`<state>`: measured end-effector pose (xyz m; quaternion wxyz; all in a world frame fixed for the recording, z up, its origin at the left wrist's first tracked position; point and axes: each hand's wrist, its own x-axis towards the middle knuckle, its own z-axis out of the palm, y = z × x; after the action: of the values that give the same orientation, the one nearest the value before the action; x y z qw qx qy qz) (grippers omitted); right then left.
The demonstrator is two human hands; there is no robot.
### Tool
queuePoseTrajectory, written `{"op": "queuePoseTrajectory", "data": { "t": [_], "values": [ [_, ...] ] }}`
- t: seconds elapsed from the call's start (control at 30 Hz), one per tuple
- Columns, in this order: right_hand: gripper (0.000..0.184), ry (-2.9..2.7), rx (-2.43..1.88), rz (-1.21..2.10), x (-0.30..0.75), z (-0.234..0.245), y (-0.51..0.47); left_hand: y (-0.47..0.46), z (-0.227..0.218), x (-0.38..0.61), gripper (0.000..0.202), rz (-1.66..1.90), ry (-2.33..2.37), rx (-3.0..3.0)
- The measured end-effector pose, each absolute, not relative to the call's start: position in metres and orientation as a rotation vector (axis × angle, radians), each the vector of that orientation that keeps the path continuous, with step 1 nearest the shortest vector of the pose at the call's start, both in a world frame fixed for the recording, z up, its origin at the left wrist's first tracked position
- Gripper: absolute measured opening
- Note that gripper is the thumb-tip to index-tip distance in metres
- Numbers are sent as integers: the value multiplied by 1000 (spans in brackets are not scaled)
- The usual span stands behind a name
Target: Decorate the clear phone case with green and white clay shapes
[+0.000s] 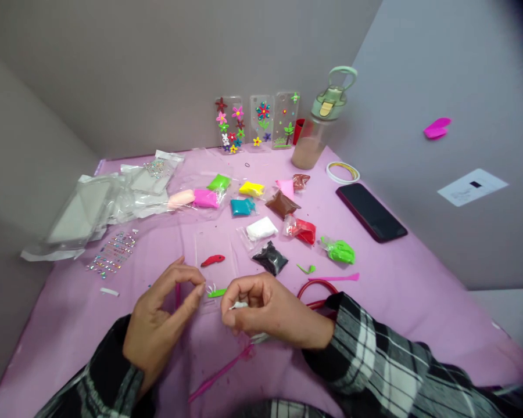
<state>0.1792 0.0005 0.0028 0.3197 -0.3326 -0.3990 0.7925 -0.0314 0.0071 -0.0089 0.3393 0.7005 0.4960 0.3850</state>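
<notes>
My left hand [163, 319] is pinched, thumb and forefinger meeting at the left edge of a clear phone case [203, 247]; anything between the tips is too small to make out. Curled just right of the case is my right hand [270, 310], with a bit of white clay [239, 305] in its fingers. On the case lie a red clay shape [212, 260] with dark spots and a green clay strip [217, 293]. Thin white strands [211, 287] fan out at the green strip's left end. Below my hands lies a pink modelling tool [220, 377].
Clay packets surround the case, including white [261, 229], black [270, 259] and red [304, 230]. Scissors [318, 283] with red handles lie partly under my right wrist. A phone [371, 212] and a bottle [316, 125] stand right; a gem sheet [113, 253] is left.
</notes>
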Motion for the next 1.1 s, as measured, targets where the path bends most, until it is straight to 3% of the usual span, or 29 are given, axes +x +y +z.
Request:
{"op": "queuePoseTrajectory", "data": {
  "t": [0.13,0.57,1.1],
  "values": [
    [24,-952,-937,2004,186,2,5,14,-11,-38,6,947,1297,1764],
    [26,-901,-961,1979,184,0,7,16,-5,-33,8,908,1254,1735],
    [36,-919,-892,2124,173,-15,2,1,-9,-17,13,1230,968,1959]
  ]
}}
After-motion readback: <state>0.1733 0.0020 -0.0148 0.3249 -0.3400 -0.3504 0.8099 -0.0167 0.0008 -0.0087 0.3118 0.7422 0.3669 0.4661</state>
